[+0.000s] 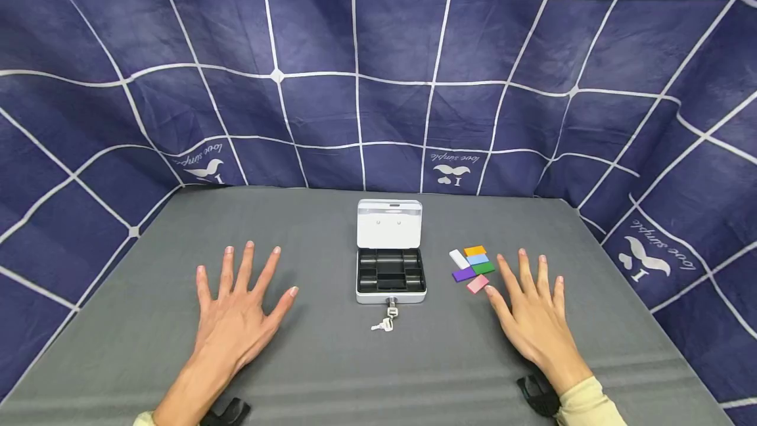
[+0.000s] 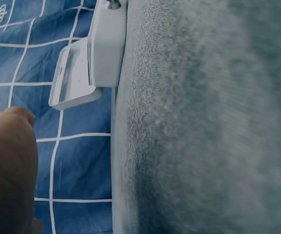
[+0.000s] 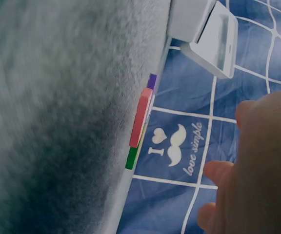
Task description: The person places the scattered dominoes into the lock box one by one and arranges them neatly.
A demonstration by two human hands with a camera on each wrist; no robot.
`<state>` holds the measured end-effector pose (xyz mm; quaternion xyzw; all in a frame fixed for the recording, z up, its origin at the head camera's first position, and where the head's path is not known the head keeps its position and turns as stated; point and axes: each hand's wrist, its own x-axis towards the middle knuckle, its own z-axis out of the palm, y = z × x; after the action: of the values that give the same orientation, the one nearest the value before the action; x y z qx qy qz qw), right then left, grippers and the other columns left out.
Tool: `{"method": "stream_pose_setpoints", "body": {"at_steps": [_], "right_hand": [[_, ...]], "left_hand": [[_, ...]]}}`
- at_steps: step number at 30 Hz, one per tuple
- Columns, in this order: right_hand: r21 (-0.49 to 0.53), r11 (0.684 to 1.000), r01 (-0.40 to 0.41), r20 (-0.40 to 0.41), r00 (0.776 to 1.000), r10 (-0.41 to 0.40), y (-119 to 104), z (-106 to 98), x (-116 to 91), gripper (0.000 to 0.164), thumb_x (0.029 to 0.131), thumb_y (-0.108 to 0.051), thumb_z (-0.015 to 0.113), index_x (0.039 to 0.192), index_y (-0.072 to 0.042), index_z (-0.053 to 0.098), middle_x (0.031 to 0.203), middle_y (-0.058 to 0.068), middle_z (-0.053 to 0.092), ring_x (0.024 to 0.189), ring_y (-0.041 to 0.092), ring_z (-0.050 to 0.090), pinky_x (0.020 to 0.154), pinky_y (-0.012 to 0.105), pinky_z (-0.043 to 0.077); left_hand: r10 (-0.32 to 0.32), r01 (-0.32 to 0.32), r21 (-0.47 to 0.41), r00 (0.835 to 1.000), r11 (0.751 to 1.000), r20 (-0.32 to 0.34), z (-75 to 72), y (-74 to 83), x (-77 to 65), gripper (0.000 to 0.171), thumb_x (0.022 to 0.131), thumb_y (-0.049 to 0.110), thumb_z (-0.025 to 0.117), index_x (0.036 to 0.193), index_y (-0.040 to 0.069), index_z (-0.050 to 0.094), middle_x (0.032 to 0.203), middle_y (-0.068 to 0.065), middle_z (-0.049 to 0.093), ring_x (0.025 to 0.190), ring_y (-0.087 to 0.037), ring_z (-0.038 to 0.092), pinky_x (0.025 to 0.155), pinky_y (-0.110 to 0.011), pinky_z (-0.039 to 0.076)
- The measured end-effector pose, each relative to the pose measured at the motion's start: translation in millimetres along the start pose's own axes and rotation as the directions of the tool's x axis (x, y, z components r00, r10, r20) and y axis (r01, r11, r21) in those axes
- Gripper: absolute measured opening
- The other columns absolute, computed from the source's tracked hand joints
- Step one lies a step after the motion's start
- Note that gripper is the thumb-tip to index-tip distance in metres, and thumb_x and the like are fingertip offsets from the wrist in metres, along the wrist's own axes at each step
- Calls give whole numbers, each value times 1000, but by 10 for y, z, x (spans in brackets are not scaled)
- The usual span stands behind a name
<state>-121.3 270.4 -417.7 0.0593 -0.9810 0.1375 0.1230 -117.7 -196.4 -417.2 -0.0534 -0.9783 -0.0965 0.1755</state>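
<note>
Grey table (image 1: 319, 360) seen from above, gridded blue cloth (image 1: 313, 25) behind. Right of centre in the frame, one loose cluster: pink block (image 1: 478, 283) lowest, then purple block (image 1: 464, 274), green block (image 1: 483, 268), light blue block (image 1: 477, 259), white block (image 1: 458, 259) and orange block (image 1: 474, 251). All flat on the table.

At lower right of the frame, right hand (image 1: 532, 321), back of the hand upward, fingers (image 1: 508, 275) spread apart, nothing held. Clearly nearer to the cluster than the left hand (image 1: 236, 314). Closest pairing: thumb (image 1: 499, 304) and pink block, the latter just up and left of the thumb tip; contact or slight gap, impossible to tell. Long axis of pink block slanting from lower left to upper right, crosswise to the thumb's line, probably the relation for any pinch to turn on. In the right wrist view, pink block edge-on near the centre, fingers at lower right.

At centre of the frame, between the hands and apart from both: white box (image 1: 408, 298), lid (image 1: 389, 236) raised at the back, black tray (image 1: 390, 276) inside, keys (image 1: 386, 325) at the front.

At lower left of the frame, left hand, fingers likewise spread, holding nothing, nearest to the box.
</note>
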Motion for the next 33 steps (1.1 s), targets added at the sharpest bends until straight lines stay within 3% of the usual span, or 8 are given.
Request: {"method": "stream_pose_setpoints", "body": {"at_steps": [9,15,19,22,26,28,33], "right_hand": [[3,999,36,-32,999,-35,-49,-34,155,67,107,-54,45,162,-17,34,169,23,19,158,46,2,122,68,1],[25,999,48,-27,999,-47,-36,-55,287,66,106,-54,45,158,-14,40,167,25,24,156,48,11,121,69,12],[66,997,40,-34,999,-38,0,-19,401,65,107,-51,46,158,-12,40,166,24,27,156,46,16,119,69,21],[92,995,31,-35,999,-28,33,37,464,64,107,-51,45,159,-12,39,166,24,29,155,45,19,117,69,25],[147,989,19,-48,999,-12,73,110,516,64,108,-49,46,158,-10,40,165,22,31,154,45,23,119,66,25],[200,980,18,-67,998,-5,82,141,549,62,108,-47,47,157,-9,41,164,22,33,153,44,26,120,63,25],[314,948,39,-125,992,0,83,199,642,57,108,-42,49,154,-8,44,160,21,39,148,42,34,118,61,28]], "left_hand": [[98,-85,-107,987,991,124,41,171,271,82,98,73,44,165,30,24,170,-17,22,156,-43,19,121,-68,6],[174,-131,-243,971,961,165,173,264,470,84,98,71,48,166,31,20,169,-17,26,154,-42,26,122,-62,21],[219,-129,-404,958,905,186,288,313,582,87,96,68,56,166,35,16,169,-13,26,153,-39,30,118,-64,29],[251,-111,-525,946,844,204,369,356,637,92,94,64,64,166,37,13,170,-10,25,154,-35,30,117,-63,32],[273,-88,-597,935,797,227,430,446,674,99,90,64,69,165,41,9,170,-7,23,153,-34,30,117,-61,33],[272,-73,-614,933,786,237,455,499,689,101,88,64,71,165,42,9,170,-6,23,153,-35,30,117,-62,32],[286,-57,-683,931,728,228,541,621,725,110,84,58,80,166,32,12,167,-10,30,152,-33,33,118,-60,32]]}}
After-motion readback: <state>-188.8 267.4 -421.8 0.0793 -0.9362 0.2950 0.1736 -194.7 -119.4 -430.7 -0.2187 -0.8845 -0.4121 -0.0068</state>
